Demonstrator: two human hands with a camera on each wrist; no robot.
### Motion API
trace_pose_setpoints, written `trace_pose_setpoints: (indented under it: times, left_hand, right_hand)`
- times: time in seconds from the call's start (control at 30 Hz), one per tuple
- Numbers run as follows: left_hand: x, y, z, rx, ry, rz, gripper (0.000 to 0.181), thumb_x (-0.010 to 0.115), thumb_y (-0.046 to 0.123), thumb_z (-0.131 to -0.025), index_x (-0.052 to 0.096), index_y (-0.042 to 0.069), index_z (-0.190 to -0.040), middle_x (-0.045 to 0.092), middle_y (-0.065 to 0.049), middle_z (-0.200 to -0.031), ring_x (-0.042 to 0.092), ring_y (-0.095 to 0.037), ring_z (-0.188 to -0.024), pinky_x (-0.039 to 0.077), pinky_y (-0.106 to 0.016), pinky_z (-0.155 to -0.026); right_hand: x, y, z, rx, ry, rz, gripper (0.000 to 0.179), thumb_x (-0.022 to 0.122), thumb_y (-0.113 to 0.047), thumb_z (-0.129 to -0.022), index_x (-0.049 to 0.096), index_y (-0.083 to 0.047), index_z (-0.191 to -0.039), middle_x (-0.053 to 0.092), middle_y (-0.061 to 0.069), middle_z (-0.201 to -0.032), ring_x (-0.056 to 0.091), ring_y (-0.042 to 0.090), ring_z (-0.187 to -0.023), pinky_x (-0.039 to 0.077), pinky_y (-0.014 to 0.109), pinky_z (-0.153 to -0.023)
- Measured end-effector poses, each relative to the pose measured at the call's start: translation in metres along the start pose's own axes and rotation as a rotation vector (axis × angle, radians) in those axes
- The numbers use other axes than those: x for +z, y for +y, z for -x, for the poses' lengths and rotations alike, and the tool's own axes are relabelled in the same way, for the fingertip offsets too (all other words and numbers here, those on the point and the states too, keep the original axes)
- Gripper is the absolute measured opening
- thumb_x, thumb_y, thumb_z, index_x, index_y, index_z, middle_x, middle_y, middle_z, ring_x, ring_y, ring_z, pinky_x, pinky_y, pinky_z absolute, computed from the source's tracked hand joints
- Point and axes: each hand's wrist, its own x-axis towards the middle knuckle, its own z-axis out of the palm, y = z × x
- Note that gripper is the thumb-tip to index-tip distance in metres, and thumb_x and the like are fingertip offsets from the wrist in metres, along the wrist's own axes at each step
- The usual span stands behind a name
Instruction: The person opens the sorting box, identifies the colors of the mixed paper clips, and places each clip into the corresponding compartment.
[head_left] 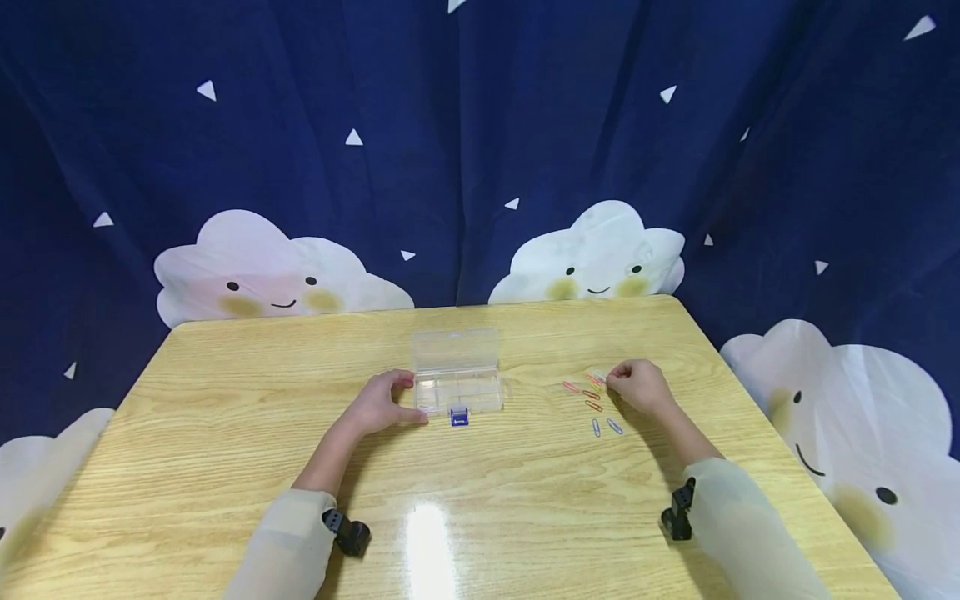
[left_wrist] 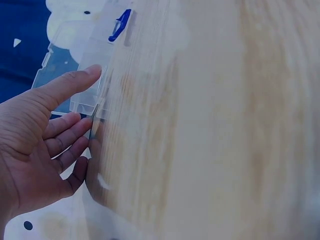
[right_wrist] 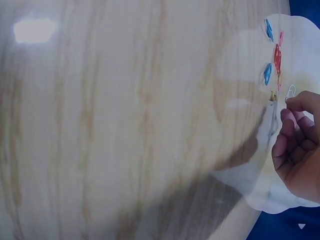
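Observation:
A clear plastic compartment box (head_left: 468,395) lies on the table, its transparent lid (head_left: 455,350) folded back and a blue latch (head_left: 459,417) at its front. My left hand (head_left: 384,403) holds the box's left end, the thumb along the front and the fingers bent by the side. Over on the right, my right hand (head_left: 642,387) pinches a white paper clip (right_wrist: 291,92) between thumb and forefinger. Beside that hand lie loose paper clips: pink (head_left: 571,387), red (head_left: 594,406) and blue (head_left: 615,426) ones, with a yellowish one (right_wrist: 272,96) close by. The box's contents are too faint to tell.
The wooden table (head_left: 495,508) has a bright light reflection near its front. A dark blue curtain (head_left: 420,167) with white clouds and triangles hangs behind and around it. Each sleeved wrist carries a small black camera (head_left: 351,533).

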Motion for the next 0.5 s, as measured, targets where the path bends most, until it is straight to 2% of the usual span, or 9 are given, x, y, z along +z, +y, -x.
trace_pose_setpoints:
  times: [0.27, 0.5]
  left_hand:
    - [-0.001, 0.000, 0.000, 0.002, -0.004, 0.007, 0.077, 0.084, 0.025, -0.068, 0.047, -0.004, -0.130, 0.057, -0.019, -0.125, 0.048, -0.035, -0.122, 0.036, -0.047, -0.106]
    - [-0.001, 0.000, 0.000, -0.003, 0.000, 0.003, 0.077, 0.084, 0.025, -0.068, 0.048, -0.004, -0.129, 0.058, -0.019, -0.125, 0.048, -0.035, -0.122, 0.036, -0.047, -0.107]
  right_hand:
    - [-0.005, -0.006, 0.003, -0.019, -0.027, -0.042, 0.021, 0.057, -0.017, -0.089, 0.066, 0.001, -0.093, 0.063, 0.009, -0.077, 0.052, 0.014, -0.060, 0.043, 0.027, -0.053]
    - [-0.008, -0.012, 0.006, -0.029, -0.062, -0.042, 0.022, 0.056, -0.018, -0.091, 0.066, 0.001, -0.096, 0.064, 0.010, -0.081, 0.052, 0.015, -0.061, 0.044, 0.027, -0.054]
